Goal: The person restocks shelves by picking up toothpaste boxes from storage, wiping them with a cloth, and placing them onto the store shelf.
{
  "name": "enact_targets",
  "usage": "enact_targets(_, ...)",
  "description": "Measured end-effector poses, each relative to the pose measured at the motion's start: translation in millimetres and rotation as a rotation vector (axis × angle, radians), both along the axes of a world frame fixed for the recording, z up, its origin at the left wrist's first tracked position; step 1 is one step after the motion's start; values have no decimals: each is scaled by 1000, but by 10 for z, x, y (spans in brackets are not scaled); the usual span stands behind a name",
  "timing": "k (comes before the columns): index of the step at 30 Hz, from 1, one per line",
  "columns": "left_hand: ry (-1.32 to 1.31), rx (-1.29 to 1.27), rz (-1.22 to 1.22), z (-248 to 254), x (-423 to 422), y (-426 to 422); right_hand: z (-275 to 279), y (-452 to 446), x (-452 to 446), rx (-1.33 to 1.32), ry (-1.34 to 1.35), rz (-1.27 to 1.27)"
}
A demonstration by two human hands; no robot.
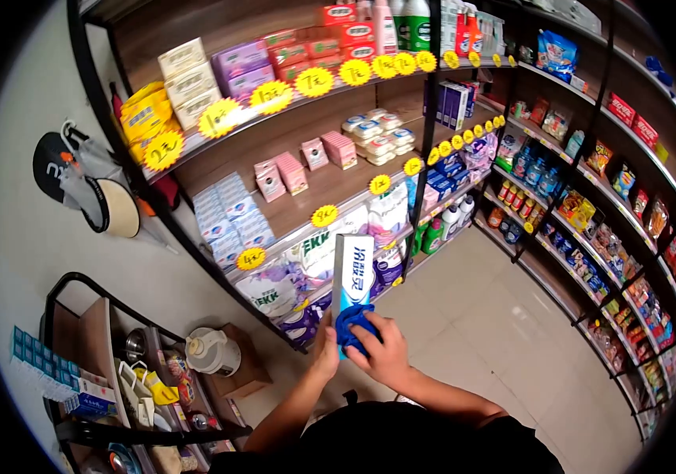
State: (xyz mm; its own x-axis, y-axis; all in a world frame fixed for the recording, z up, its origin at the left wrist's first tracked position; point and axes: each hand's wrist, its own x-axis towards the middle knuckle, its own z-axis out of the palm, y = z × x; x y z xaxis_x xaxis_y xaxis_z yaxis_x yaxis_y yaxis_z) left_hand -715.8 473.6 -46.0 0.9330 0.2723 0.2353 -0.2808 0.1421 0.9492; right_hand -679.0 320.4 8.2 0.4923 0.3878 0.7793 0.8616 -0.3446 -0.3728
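Observation:
A long white and blue box (pixel 356 268) with blue lettering stands upright in front of me, its lower part between my hands. My left hand (pixel 324 352) is closed round the box's lower left side. With my right hand (pixel 380 349) I grip a crumpled dark blue cloth (pixel 351 325), which lies against the lower front of the box. The lower end of the box is partly hidden by the cloth and fingers.
Ahead is a shelf (pixel 306 178) with pink boxes, soap packs and yellow price tags. Snack shelves (pixel 591 170) curve along the right. At lower left stand a rack (pixel 97 332) and a white cooker (pixel 213 351) on a brown carton. Caps (pixel 112 209) hang on the wall.

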Motion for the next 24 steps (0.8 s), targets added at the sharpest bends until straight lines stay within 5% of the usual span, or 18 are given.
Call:
enact_targets(9, 164, -124, -251, 170, 735, -1391, 517, -1336, 1232, 126, 120, -250)
enact_targets(15, 88, 90, -397, 109, 1151, -1756, 878, -1995, 1808, 184, 261, -243)
enact_targets(20, 77, 9, -384, 122, 1568, -2097, 661, -2103, 1854, 90, 72, -425)
enact_targets(24, -8, 34, -235, -54, 2074, -2195, 296, -2087, 1782, 63, 233, -358)
